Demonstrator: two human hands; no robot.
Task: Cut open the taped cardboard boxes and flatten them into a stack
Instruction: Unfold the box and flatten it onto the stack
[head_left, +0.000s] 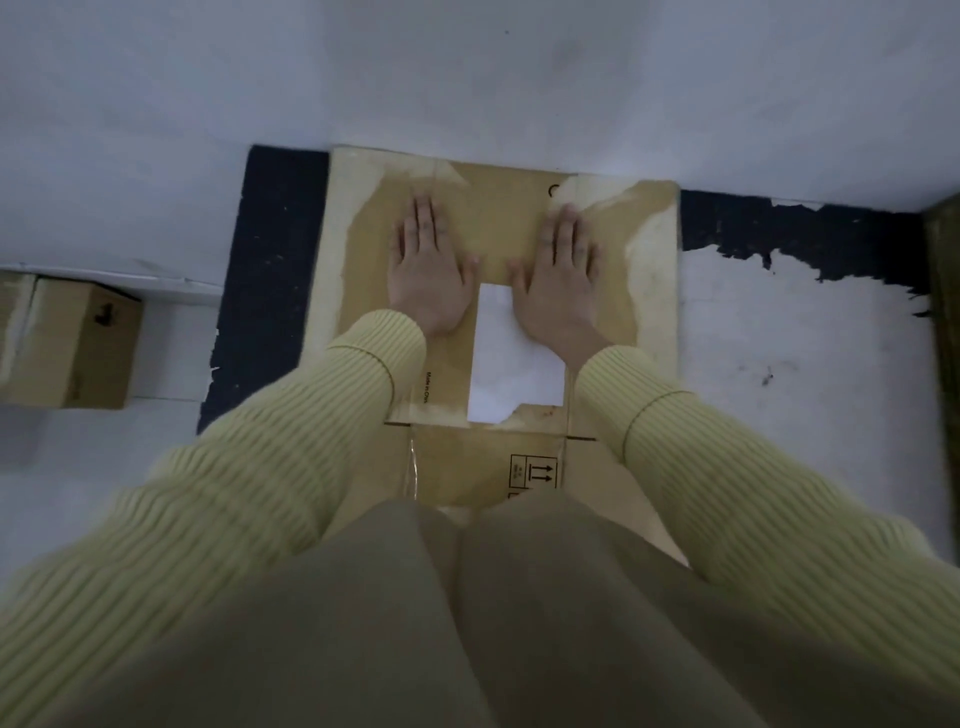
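A flattened brown cardboard box lies on the floor in front of me, its far edge against the wall. It carries a white label in the middle and pale torn patches along its sides. My left hand lies palm down on the cardboard, fingers spread, just left of the label. My right hand lies flat in the same way on the label's right edge. Neither hand holds anything. My knees cover the near part of the cardboard, where a printed arrow mark shows.
A closed cardboard box stands on the floor at the left. A dark band runs along the floor to the left of the flattened box and along the wall base at the right. The white floor at the right is scuffed.
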